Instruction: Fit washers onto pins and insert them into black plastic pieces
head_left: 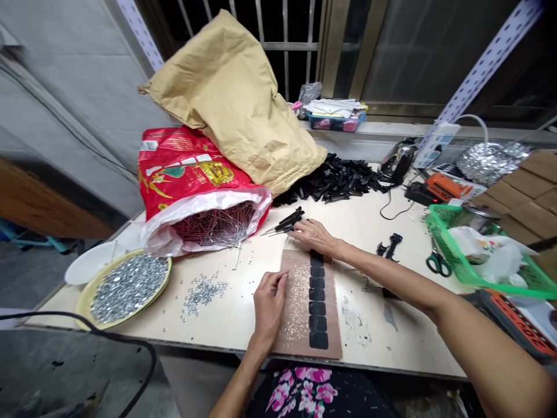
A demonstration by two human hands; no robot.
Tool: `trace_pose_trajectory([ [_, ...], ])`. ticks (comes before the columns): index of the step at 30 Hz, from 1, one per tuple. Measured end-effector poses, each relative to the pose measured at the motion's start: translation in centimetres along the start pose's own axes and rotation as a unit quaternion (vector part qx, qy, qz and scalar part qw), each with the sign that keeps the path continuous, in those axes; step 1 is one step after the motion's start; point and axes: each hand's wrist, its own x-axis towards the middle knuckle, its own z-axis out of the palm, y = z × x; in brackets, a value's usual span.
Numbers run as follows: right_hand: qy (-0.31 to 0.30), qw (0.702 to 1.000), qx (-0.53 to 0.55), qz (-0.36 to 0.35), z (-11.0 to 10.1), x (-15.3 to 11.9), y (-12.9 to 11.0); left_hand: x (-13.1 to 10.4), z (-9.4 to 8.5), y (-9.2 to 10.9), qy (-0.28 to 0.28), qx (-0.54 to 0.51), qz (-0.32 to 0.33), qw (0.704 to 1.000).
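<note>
My right hand [314, 235] reaches across to a small group of slim black plastic pieces [290, 219] with thin metal rods sticking out to the left. Its fingers are closed at the end of the nearest piece. My left hand [270, 299] rests at the left edge of a brown board [333, 342], thumb and fingers pressed together; whatever they hold, if anything, is hidden. Down the board runs a column of black rounded squares [318, 307], with pale flecks to their left. Small shiny metal bits [202, 295] lie scattered left of my left hand.
A yellow dish [167, 276] holds many silver discs. Behind it, a red sack [187, 162] spills thin metal rods, beside a paper sack [243, 104] and a black plastic heap [343, 177]. At right are scissors [438, 265], a green basket [439, 223] and a power tool [513, 319].
</note>
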Motion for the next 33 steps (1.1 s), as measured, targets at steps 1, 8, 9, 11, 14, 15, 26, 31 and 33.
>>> trace_pose_trajectory([
  [1,-0.004,1.000,-0.004,-0.021,0.8,1.2,0.1,-0.2,-1.1,0.0,0.009,-0.002,-0.005,1.000],
  [8,0.076,0.990,0.107,-0.047,2.8,3.5,2.3,-0.8,-11.4,-2.9,0.167,0.109,-0.047,0.979],
  [9,0.113,0.982,0.148,-0.017,2.5,3.5,2.7,-0.8,-12.4,-3.6,0.181,0.136,-0.046,0.973],
  [11,0.181,0.953,0.235,0.057,1.8,3.8,3.2,-0.5,-13.6,-4.9,0.184,0.182,-0.034,0.965],
  [14,0.262,0.876,0.372,0.158,0.0,4.5,3.6,0.5,-14.1,-6.4,0.151,0.235,-0.004,0.960],
  [15,0.284,0.845,0.415,0.182,-0.7,4.7,3.6,0.9,-14.1,-6.7,0.142,0.252,0.004,0.957],
  [26,0.211,0.798,0.518,0.223,-4.6,2.9,-1.4,4.7,-13.5,-8.0,0.055,0.438,0.028,0.897],
  [31,0.154,0.827,0.493,0.222,-5.5,0.5,-4.7,5.9,-12.5,-7.9,0.007,0.450,0.024,0.893],
  [33,0.153,0.840,0.477,0.208,-5.8,-0.3,-5.6,6.0,-12.4,-7.4,0.006,0.434,0.022,0.900],
])
